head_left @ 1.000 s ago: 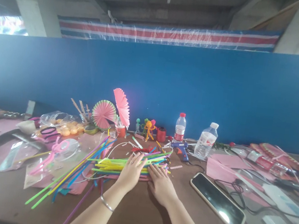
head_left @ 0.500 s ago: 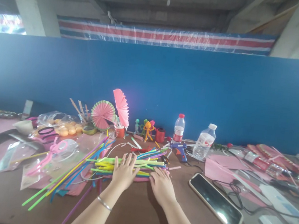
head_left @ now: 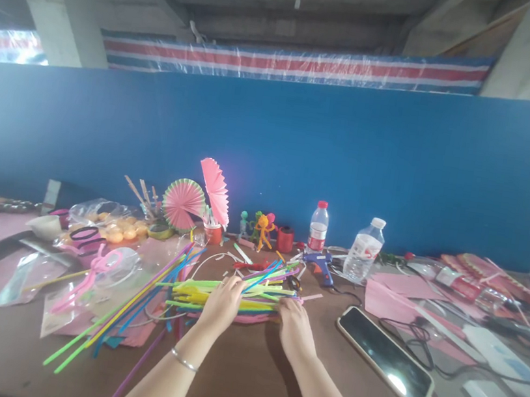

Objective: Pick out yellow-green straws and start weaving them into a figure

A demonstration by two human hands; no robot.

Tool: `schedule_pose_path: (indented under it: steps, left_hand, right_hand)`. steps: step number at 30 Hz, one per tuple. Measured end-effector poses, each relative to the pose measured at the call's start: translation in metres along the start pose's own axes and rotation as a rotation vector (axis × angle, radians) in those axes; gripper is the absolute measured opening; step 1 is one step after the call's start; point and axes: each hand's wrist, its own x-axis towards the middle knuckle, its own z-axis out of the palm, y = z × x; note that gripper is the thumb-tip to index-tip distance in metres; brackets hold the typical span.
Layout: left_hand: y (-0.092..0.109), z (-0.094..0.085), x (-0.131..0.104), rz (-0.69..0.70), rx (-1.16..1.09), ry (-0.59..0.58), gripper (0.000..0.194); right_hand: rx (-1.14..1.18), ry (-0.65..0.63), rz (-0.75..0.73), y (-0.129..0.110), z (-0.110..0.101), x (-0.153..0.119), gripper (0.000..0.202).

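Note:
A loose pile of pipe cleaners (head_left: 192,295), mostly green and yellow with some blue, purple and pink, lies crosswise on the brown table. My left hand (head_left: 227,297), with a silver bangle at the wrist, has its fingers curled over the middle of the pile. At the pile's right end, my right hand (head_left: 294,321) has its fingers bent down around the sticks, the fingertips hidden. Another bundle of long pipe cleaners (head_left: 137,299) slants across the table to the left.
A phone (head_left: 385,359) with a cable lies right of my hands. Behind stand a blue glue gun (head_left: 319,266), two bottles (head_left: 318,229), small figures (head_left: 263,230) and pink paper fans (head_left: 184,203). Bagged orange balls (head_left: 122,229) lie left.
The fingers of both my hands, which were spread flat on the pile, have curled in around the pipe cleaners. My right hand has shifted slightly to the right.

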Motion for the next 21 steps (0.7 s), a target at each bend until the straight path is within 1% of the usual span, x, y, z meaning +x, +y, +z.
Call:
schedule_pose_path:
  steps: [3, 6, 8, 10, 12, 16, 18, 21]
  left_hand:
    - [0.003, -0.001, -0.001, -0.002, -0.039, 0.001, 0.026]
    - [0.004, -0.005, -0.003, 0.071, -0.088, -0.038, 0.022]
    - [0.006, -0.008, -0.004, 0.112, -0.119, -0.061, 0.02]
    - [0.007, -0.009, -0.004, 0.135, -0.147, -0.08, 0.019]
    - [0.006, -0.006, -0.003, 0.13, -0.162, -0.087, 0.022]
    - [0.0, 0.005, 0.0, 0.007, -0.131, -0.048, 0.038]
    - [-0.004, 0.009, 0.002, -0.039, -0.114, -0.037, 0.039]
    - [-0.007, 0.009, 0.002, -0.04, -0.107, -0.039, 0.042]
  right_hand:
    - [0.016, 0.043, -0.036, -0.002, -0.002, 0.001, 0.036]
    - [0.002, 0.095, -0.048, -0.008, -0.005, 0.001, 0.042]
    - [-0.015, 0.105, -0.062, -0.012, -0.006, 0.001, 0.046]
    - [-0.029, 0.076, -0.085, -0.014, -0.004, 0.001, 0.049]
    - [-0.037, 0.008, -0.106, -0.012, 0.0, 0.001, 0.046]
    - [-0.044, -0.124, -0.1, -0.008, 0.008, 0.005, 0.036]
    - [-0.053, -0.152, -0.076, -0.011, 0.008, 0.007, 0.033]
    - [-0.075, -0.159, -0.023, -0.02, 0.003, 0.012, 0.03]
